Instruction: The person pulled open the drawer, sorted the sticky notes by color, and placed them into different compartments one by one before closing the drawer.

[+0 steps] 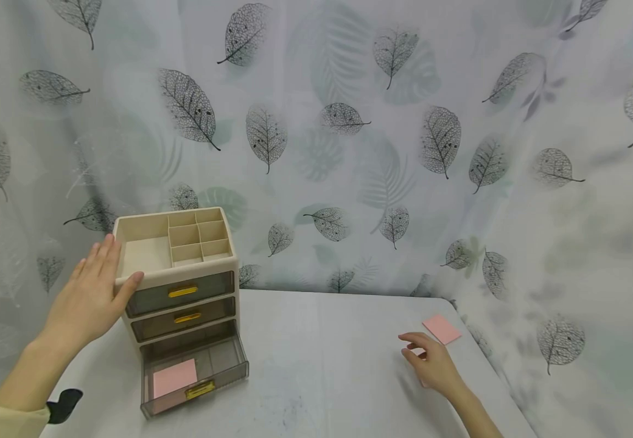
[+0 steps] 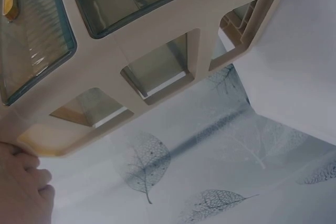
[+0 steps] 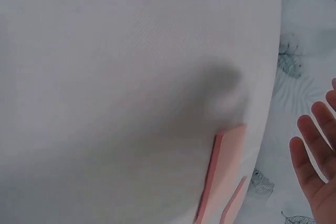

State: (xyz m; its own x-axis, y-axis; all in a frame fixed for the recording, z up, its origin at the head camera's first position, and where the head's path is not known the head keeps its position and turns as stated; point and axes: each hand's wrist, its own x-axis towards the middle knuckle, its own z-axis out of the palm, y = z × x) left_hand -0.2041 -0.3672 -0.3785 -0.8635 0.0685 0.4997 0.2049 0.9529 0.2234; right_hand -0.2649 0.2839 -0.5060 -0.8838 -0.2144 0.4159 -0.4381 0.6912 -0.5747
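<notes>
My left hand (image 1: 86, 298) rests on the top left edge of a cream desktop organizer (image 1: 136, 283), fingers straight along its side and thumb over the front rim. In the left wrist view, that hand (image 2: 23, 187) touches the frame's corner. The organizer's bottom drawer (image 1: 223, 359) is pulled out, with a pink sticky note pad (image 1: 175, 378) lying inside. Above the table at right, my right hand (image 1: 434, 368) holds nothing, its thumb and fingers apart. Just beyond it lies a pink sticky note pad (image 1: 442, 329). A thicker pink pad (image 3: 223, 166) shows in the right wrist view, partly hidden by the hand in the head view.
Two upper drawers (image 1: 207, 291) with yellow handles are closed. Divided compartments (image 1: 187, 234) form the organizer's top. A leaf-patterned curtain (image 1: 316, 182) hangs behind and around the white table (image 1: 316, 340). The table's right edge runs close past the pads.
</notes>
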